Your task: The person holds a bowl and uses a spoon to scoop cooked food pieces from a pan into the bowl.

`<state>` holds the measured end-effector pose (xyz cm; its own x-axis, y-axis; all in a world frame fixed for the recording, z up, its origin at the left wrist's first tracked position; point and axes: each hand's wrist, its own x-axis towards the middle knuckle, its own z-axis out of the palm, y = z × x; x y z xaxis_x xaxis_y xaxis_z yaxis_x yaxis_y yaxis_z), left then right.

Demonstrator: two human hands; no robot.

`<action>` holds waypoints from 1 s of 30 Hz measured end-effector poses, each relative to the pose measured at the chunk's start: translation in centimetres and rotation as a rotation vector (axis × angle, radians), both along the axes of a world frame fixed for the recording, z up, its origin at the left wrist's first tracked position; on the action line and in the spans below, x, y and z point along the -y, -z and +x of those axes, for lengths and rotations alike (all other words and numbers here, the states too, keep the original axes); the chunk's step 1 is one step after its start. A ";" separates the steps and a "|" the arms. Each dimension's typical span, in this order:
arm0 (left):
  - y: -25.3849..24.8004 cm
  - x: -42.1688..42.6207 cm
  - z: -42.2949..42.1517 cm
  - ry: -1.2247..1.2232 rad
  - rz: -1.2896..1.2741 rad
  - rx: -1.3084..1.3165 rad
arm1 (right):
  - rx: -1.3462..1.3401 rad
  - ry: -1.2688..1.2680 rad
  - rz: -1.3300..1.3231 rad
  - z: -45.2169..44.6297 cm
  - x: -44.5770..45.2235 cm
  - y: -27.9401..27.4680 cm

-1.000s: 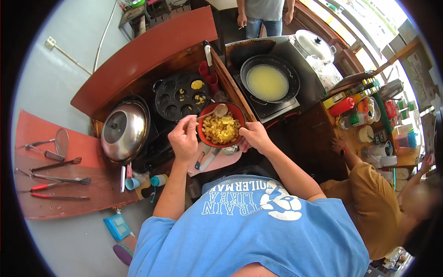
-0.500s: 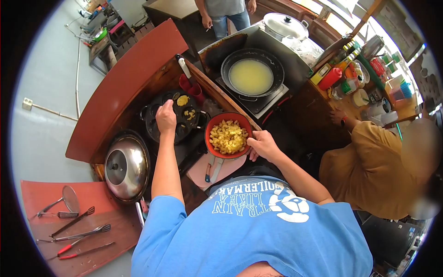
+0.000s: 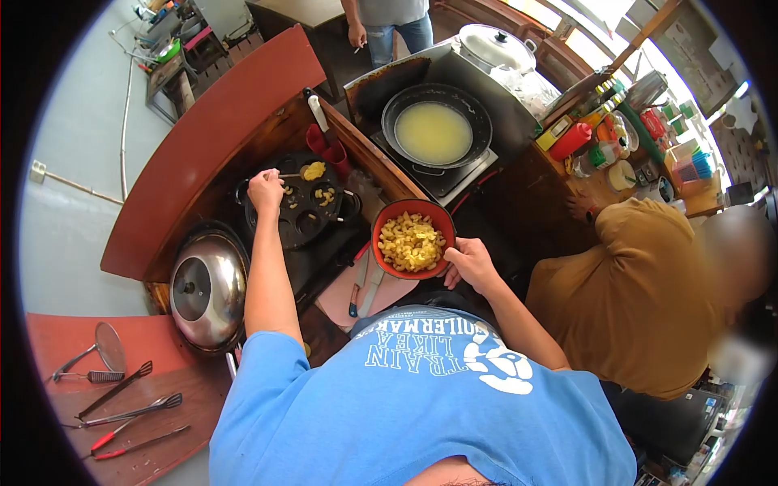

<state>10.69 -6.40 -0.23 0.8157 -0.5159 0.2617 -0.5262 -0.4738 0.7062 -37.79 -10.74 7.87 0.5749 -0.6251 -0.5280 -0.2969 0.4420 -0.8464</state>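
My left hand (image 3: 265,193) is closed round the handle of a spoon (image 3: 290,175), above a black pan with round hollows (image 3: 285,232). The spoon's far end meets a clump of yellow food (image 3: 314,171) at the pan's upper right; I cannot tell whether the clump is lifted. Smaller yellow pieces lie in other hollows. With my right hand (image 3: 472,265) I grip the right side of a red bowl (image 3: 391,217), partly hiding what the fingers hold. Chopped yellow food (image 3: 412,243) fills the bowl, which is beside the pan, over a pink cutting board (image 3: 334,298).
Two knives (image 3: 364,288) lie on the board. A wide black pan of yellowish liquid (image 3: 433,132) sits on a stove. At left are a domed metal lid (image 3: 208,287) and several utensils (image 3: 134,405). A co-worker in brown (image 3: 632,292) stands right; another person (image 3: 395,24) is behind the stove.
My left hand has moved left relative to the hollowed pan, and more of the spoon shows. The bowl in my right hand has moved right, farther from that pan. The whole view has shifted slightly.
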 end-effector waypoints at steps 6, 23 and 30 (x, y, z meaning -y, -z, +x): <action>0.8 -0.3 -0.1 0.036 -0.207 -0.503 | 0.019 0.023 -0.056 -0.6 -0.6 0.4; -0.2 0.5 2.2 -0.086 0.169 -0.477 | 0.032 -0.026 -0.051 -1.5 0.2 0.0; 1.6 -0.3 2.1 0.051 -0.023 -0.493 | 0.019 -0.001 -0.037 -1.6 -1.0 -0.8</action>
<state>12.78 -6.14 -1.81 0.8193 -0.5569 -0.1367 -0.1491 -0.4371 0.8870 -39.38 -9.76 8.64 0.5854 -0.6433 -0.4934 -0.2810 0.4099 -0.8678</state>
